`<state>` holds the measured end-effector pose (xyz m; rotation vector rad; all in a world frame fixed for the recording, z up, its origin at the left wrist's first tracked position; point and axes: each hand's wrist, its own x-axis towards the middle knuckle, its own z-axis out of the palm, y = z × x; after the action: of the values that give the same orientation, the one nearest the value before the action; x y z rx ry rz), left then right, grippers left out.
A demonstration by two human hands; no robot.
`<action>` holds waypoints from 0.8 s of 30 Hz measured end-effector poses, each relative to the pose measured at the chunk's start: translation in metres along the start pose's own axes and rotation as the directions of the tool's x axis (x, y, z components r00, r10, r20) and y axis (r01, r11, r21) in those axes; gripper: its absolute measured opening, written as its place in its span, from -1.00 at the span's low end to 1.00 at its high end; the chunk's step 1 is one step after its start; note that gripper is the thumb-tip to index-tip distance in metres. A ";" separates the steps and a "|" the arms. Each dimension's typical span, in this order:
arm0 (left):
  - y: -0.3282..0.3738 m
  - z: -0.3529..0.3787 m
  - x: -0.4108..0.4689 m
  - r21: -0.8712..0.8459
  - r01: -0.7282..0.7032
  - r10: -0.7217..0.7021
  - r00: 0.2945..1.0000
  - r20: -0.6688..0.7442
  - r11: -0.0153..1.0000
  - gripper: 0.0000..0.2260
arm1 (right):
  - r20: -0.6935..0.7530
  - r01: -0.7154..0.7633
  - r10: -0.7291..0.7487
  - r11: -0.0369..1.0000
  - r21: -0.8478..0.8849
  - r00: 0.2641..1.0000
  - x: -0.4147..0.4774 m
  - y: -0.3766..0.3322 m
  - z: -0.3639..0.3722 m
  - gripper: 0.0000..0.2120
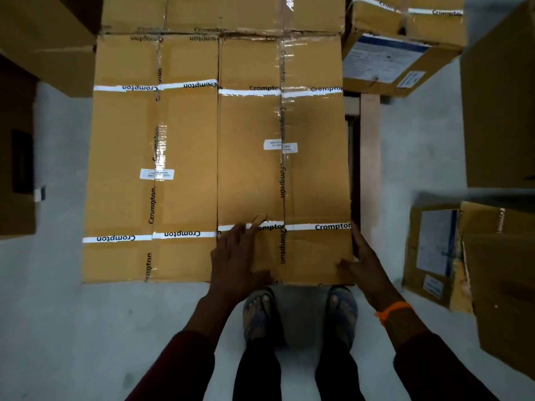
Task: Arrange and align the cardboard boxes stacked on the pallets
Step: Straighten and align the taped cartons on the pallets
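Right box [283,169] lay lengthwise near-to-far; left hand [234,256] pressed flat on top, right hand [366,264], fingers [357,238] straight, against its right side.

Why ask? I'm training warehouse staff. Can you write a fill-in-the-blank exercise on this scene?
The left hand lies flat on the ___ of the right-hand brown cardboard box.
The right hand presses that box's ___ side.
The white tape strip across it reads ___.
Missing words: top; right; Crompton.
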<state>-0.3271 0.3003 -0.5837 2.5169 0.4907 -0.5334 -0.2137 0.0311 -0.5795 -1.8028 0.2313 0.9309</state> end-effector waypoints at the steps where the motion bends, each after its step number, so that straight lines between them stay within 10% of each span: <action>1: -0.004 0.006 -0.004 0.079 -0.073 0.070 0.997 0.031 0.994 0.09 | 0.050 0.015 -0.013 0.999 -0.048 0.999 -0.002 0.001 -0.001 -0.06; 5: -0.031 0.026 -0.017 0.177 -0.108 0.110 0.994 -0.003 0.978 0.19 | 0.141 0.073 -0.037 0.962 -0.262 0.989 -0.001 0.012 0.005 0.42; 9: -0.043 0.024 -0.018 0.177 -0.047 0.057 0.997 -0.052 0.983 0.21 | 0.118 0.132 -0.101 0.946 -0.297 0.988 -0.002 0.021 0.004 0.47; 15: 0.048 -0.056 -0.019 0.129 0.166 -0.192 0.953 0.233 0.978 0.05 | -0.049 -0.029 0.018 0.971 -0.239 0.999 -0.068 -0.046 -0.018 0.15; 24: 0.403 -0.232 -0.005 -0.186 -0.274 0.275 0.961 -0.019 0.944 -0.42 | -0.505 0.192 -0.117 0.976 0.100 0.855 -0.196 -0.236 -0.200 -0.45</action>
<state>-0.0918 0.1045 -0.2339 2.3491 0.1712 -0.3705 -0.1197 -0.0891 -0.2467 -1.8636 0.4591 0.3080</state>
